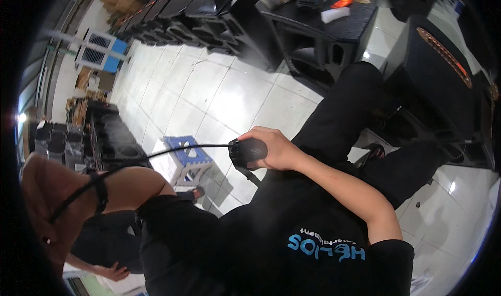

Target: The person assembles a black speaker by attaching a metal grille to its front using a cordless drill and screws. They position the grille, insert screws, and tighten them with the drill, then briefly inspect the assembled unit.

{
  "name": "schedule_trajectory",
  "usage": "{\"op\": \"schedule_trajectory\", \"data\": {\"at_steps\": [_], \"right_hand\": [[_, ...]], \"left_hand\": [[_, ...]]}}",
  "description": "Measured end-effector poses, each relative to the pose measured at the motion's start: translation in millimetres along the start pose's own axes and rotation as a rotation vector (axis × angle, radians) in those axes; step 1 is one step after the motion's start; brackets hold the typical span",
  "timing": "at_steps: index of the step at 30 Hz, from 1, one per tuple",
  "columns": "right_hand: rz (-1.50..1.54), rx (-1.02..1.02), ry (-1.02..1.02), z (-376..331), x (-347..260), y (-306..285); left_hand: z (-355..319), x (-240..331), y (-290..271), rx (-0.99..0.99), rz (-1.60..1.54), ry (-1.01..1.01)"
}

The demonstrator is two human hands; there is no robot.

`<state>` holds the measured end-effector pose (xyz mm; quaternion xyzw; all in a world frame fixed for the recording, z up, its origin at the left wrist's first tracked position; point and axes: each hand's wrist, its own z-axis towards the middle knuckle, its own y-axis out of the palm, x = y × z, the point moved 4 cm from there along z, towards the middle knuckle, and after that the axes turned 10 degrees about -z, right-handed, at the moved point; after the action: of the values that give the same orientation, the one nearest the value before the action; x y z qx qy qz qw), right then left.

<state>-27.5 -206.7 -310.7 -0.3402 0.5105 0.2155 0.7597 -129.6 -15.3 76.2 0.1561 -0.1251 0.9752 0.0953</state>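
In front of our torso (250,233), our right hand (276,150) curls its fingers around a black rounded object (254,152), probably keeping its weight off the black cable (177,148). We cannot tell whether our left hand (52,189) grips that cable. Black speaker cabinets (237,30) line the white tiled floor (229,95).

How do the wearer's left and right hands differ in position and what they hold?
The left hand is out by the picture's left edge, while the right hand is near the centre. The right hand grips a black mesh-faced object; the black cable runs to the left hand, whose grip is unclear. The left wrist wears a dark band; the right wrist is bare. Both hands are ungloved.
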Motion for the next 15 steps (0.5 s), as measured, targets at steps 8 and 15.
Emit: {"op": "schedule_trajectory", "data": {"at_steps": [8, 15], "right_hand": [[0.175, -0.254, -0.028, -6, 30, 41], [0.127, -0.383, 0.068, -5, 47, 37]], "left_hand": [[-251, -174, 23, -0.324, -0.130, -1.396], [-402, -140, 89, -0.107, -0.280, -1.600]]}}
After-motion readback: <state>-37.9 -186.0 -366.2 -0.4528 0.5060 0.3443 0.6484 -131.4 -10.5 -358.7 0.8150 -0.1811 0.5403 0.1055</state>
